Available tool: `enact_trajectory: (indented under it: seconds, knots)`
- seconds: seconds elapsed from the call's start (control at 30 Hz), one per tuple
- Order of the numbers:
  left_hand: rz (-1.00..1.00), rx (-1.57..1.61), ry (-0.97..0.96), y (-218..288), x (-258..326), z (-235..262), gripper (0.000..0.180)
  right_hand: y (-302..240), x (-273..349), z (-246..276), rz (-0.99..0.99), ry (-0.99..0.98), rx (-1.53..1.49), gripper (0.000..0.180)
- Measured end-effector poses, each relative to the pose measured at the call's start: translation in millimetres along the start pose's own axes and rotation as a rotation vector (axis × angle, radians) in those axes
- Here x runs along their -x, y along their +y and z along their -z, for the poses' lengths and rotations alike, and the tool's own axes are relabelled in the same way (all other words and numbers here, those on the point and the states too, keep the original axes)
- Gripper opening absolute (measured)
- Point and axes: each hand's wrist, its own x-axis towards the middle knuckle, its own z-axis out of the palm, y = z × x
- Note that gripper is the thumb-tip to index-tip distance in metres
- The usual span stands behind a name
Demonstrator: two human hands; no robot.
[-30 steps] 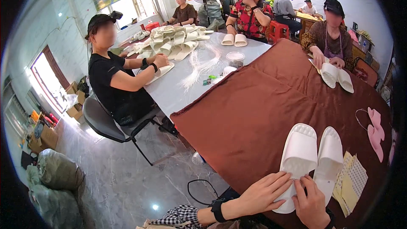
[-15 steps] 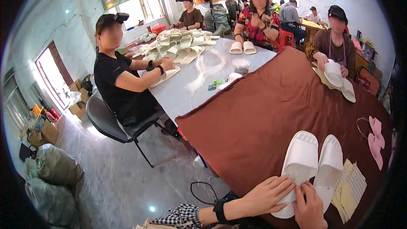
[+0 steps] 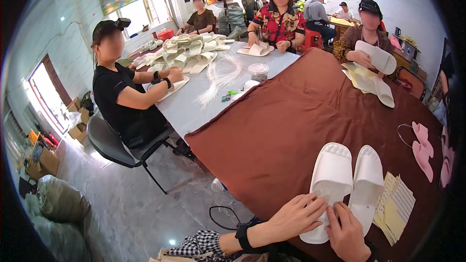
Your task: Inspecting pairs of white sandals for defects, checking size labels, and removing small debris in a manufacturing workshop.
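A pair of white open-toed slippers lies at the lower right on a brown cloth (image 3: 272, 136), the left slipper (image 3: 332, 166) under my hands and the right slipper (image 3: 367, 177) beside it. My left hand (image 3: 298, 216) reaches over the insole from the left, its fingertips drawn together by the strap's rear edge. Close against them are the bent fingers of my right hand (image 3: 347, 230). The fingertips of both hands meet low over the slipper, and whatever small thing they pinch is hidden. Yellowish printed sheets (image 3: 395, 208) lie just right of the pair.
Pink cut pieces (image 3: 422, 151) lie at the right. Across the table a person holds a white slipper (image 3: 376, 58). Other people sit around a grey tabletop (image 3: 189, 111) with a slipper heap (image 3: 194, 51), pale strands (image 3: 221, 77) and a clear tub (image 3: 258, 72). Sacks (image 3: 60, 199) stand lower left.
The whole view has shifted a little, so things sit further left and higher. My hands stay at the same slipper. Across the table, the person at right has lifted and turned a slipper.
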Motion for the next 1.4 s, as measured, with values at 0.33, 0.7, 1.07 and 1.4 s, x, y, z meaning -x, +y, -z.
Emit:
enact_trajectory:
  seconds: [0.33, 0.7, 1.07, 1.4]
  knots:
    - [0.030, 0.132, 0.026, 7, 5, 2, 0.054, -2, 11, 47, -0.177, 0.054, -0.115, 0.034]
    - [0.118, 0.253, 0.016, 3, -8, 22, 0.049, 9, 17, 55, -0.215, -0.091, -0.231, 0.032]
    - [0.117, 0.125, -0.080, 16, -3, 37, 0.049, 8, 8, 43, -0.065, -0.057, -0.227, 0.033]
    - [0.065, 0.081, -0.075, 16, 2, 32, 0.050, 22, -22, 19, 0.025, -0.069, -0.203, 0.030]
